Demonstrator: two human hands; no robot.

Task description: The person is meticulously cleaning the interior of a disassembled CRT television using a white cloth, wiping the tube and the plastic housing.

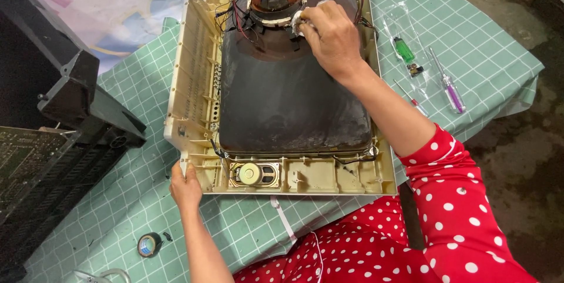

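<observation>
While the cream plastic television front frame (194,83) is lying face down on the green checked desk (487,36), the right hand (332,36) is clenching a small white cloth (298,22) against the dark glass picture tube (288,101) at twelve o'clock. The left hand (185,184) is gripping the frame's corner at seven o'clock. A purple-handled screwdriver (449,86) is lying at three o'clock.

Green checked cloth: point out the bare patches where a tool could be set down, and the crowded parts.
Bare green checked cloth lies between the television frame and the tape roll. More shows at the far right corner, beyond the purple screwdriver. It is crowded between frame and purple screwdriver, where the green-handled tool and red screwdriver lie, and left, at the black back cover.
</observation>
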